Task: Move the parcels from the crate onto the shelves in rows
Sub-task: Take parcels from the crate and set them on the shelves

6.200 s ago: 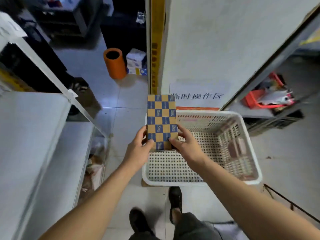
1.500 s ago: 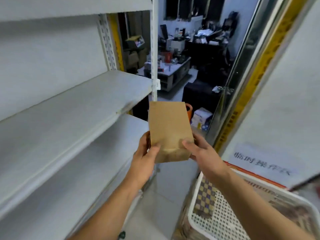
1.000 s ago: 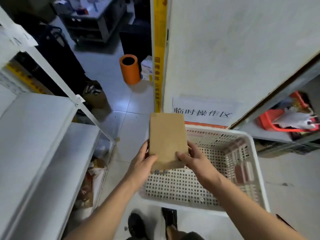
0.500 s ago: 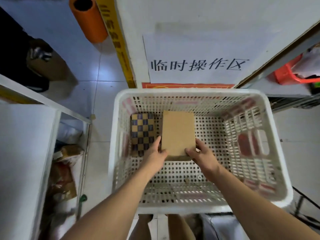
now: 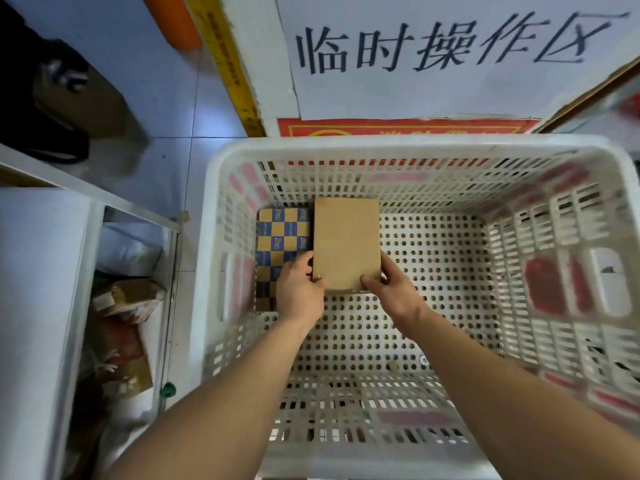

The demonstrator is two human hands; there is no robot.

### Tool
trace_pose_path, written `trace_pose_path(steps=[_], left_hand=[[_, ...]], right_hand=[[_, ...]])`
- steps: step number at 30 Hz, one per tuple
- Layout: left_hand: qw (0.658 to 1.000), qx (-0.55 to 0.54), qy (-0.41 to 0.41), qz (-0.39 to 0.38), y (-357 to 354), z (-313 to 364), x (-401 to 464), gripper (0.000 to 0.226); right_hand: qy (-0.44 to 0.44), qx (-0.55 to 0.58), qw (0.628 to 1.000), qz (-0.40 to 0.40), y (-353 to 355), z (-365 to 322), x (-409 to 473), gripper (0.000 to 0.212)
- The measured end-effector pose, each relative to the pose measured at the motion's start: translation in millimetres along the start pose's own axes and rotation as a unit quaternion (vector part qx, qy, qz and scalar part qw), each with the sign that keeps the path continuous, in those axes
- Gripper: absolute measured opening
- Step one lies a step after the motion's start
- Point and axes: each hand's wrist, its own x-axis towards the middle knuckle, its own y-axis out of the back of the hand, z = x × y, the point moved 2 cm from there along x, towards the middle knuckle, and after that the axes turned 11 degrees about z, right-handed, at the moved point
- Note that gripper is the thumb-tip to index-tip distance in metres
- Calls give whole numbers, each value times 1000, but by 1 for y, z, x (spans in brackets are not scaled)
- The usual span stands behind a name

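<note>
A plain brown parcel [image 5: 346, 240] sits low inside the white perforated crate [image 5: 381, 147], near its far left corner. My left hand [image 5: 299, 292] grips the parcel's near left edge and my right hand [image 5: 391, 289] grips its near right corner. A blue-and-tan checkered parcel [image 5: 280, 237] lies on the crate floor just left of the brown one, partly hidden by my left hand. The white shelf [image 5: 38, 289] runs along the left edge of the view.
A wall with a paper sign [image 5: 446, 46] rises right behind the crate. Under the shelf on the left lie several wrapped packages [image 5: 124, 306]. A brown bag [image 5: 79, 98] sits on the tiled floor at the upper left, near an orange cylinder [image 5: 176, 22].
The view swung from the shelves down to the crate. Both hands lowered the brown parcel into the crate, beside the checkered parcel, and still hold it.
</note>
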Motion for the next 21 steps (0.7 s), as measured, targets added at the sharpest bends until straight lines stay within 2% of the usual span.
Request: trace_pose_path(steps=[5, 11, 15, 21], left_hand=[[1000, 7, -9, -9, -6, -2, 13, 57], [999, 5, -20, -36, 3, 2, 8, 55], [999, -22, -28, -41, 28, 18, -7, 51], [995, -67, -70, -26, 110, 53, -48, 38]], right_hand=[[0, -73, 997, 11, -2, 2, 5, 71], [21, -163, 984, 70, -1, -21, -8, 73], [94, -235, 964, 82, -3, -47, -38, 73], [182, -289, 939, 48, -9, -111, -124, 52]])
